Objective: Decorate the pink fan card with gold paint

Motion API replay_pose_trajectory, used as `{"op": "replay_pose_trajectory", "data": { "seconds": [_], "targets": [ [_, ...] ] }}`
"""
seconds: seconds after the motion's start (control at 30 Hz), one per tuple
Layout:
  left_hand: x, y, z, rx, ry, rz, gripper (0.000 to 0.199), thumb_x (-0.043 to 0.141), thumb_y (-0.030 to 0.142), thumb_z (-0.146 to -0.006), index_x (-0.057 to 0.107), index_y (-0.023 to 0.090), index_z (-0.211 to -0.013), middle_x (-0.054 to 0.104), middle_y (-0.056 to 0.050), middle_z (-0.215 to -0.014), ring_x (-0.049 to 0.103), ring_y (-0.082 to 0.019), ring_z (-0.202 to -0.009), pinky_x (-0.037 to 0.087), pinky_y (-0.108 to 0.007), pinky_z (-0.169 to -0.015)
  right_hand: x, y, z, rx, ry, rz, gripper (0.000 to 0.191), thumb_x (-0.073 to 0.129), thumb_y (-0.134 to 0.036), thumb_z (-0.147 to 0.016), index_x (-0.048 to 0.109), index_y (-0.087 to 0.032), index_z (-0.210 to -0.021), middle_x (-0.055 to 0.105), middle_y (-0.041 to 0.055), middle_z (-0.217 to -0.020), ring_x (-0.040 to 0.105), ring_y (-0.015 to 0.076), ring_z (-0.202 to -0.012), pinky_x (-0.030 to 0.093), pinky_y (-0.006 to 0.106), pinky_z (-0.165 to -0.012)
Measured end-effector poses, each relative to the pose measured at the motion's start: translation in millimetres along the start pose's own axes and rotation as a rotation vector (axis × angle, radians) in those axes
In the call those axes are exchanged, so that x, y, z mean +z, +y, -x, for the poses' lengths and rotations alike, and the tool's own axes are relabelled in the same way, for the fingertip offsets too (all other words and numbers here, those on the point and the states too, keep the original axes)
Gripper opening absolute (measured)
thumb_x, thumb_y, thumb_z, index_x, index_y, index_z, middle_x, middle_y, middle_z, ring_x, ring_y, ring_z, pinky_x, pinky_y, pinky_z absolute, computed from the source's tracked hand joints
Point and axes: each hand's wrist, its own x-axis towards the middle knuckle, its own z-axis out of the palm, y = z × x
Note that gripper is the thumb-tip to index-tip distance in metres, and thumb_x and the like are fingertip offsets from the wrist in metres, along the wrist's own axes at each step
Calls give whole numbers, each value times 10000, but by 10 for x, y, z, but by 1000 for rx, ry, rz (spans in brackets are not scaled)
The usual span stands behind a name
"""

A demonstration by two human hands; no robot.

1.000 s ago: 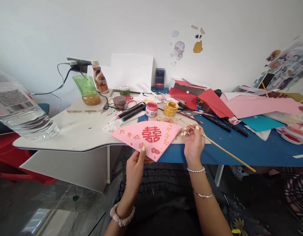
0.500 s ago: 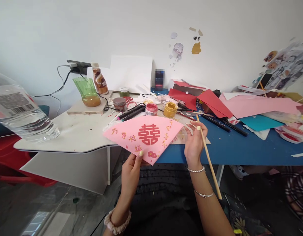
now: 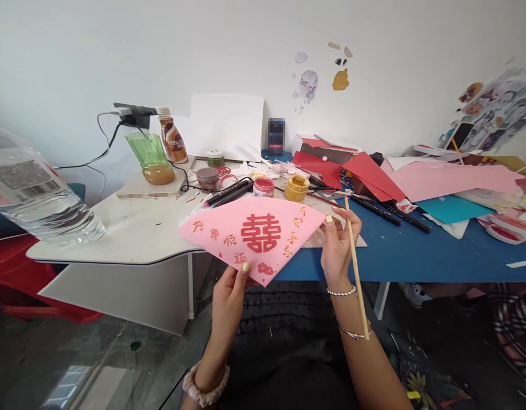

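A pink fan-shaped paper (image 3: 220,219) is held up above the table's front edge, with a large red double character, smaller gold characters and a red flower on it. My left hand (image 3: 231,293) pinches its lower edge, thumb on the front and fingers behind. At the paper's right corner, my right hand (image 3: 337,250) grips the edge between thumb and fingertips. A thin wooden stick (image 3: 357,279) also rests in that hand, slanting down across the wrist. Just behind the paper stand an open jar of red paint (image 3: 263,187) and an open jar of yellow paint (image 3: 296,188).
At the left are a large water bottle (image 3: 44,193), a green cup (image 3: 154,159) and a brown drink bottle (image 3: 172,136). Black markers (image 3: 228,193) lie behind the paper. Red envelopes (image 3: 371,176), pink sheets (image 3: 455,179) and a teal sheet (image 3: 457,208) pile up at the right.
My right hand has closed on the paper's right corner, where before it was just beside it. The stick has swung to a steeper slant. The paper's right side has shifted slightly right.
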Motion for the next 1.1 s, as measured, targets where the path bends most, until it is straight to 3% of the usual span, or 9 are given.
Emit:
{"op": "replay_pose_trajectory", "data": {
  "seconds": [0.23,0.43,0.63,0.83,1.1],
  "targets": [
    [57,6,20,-51,-52,171,339,642,460,-699,614,174,-881,667,-13,-784,593,-135,-699,502,-224,-650,-2,3,8,3,-1,-37,252,579,-274,-769,459,-255,-990,475,13,-1097,529,101,-842,469,274,-729],
    [60,-43,38,-37,-37,115,332,639,444,-712,617,179,-909,678,-5,-770,599,-128,-704,492,-211,-678,32,-53,18,57,67,-77,179,525,-310,-801,483,-239,-960,482,16,-1099,543,95,-798,459,263,-702],
    [-25,-66,63,-24,74,79,366,624,460,-717,622,194,-967,686,-41,-953,615,-191,-891,476,-250,-769,60,-74,-10,107,106,-238,203,393,-396,-862,478,-225,-932,607,6,-885,576,96,-693,461,258,-643],
    [-90,-26,46,-11,159,37,380,624,487,-702,626,180,-926,690,-50,-898,624,-193,-819,486,-269,-735,57,-93,-33,112,86,-308,255,357,-411,-873,503,-203,-868,648,-2,-739,584,102,-615,462,272,-629],
    [-13,-27,51,-21,78,84,388,615,467,-719,599,177,-977,676,-56,-963,606,-207,-883,470,-277,-773,29,-89,-44,101,106,-268,223,425,-415,-850,497,-203,-844,579,-27,-677,530,85,-591,427,235,-581]
  ]
}}
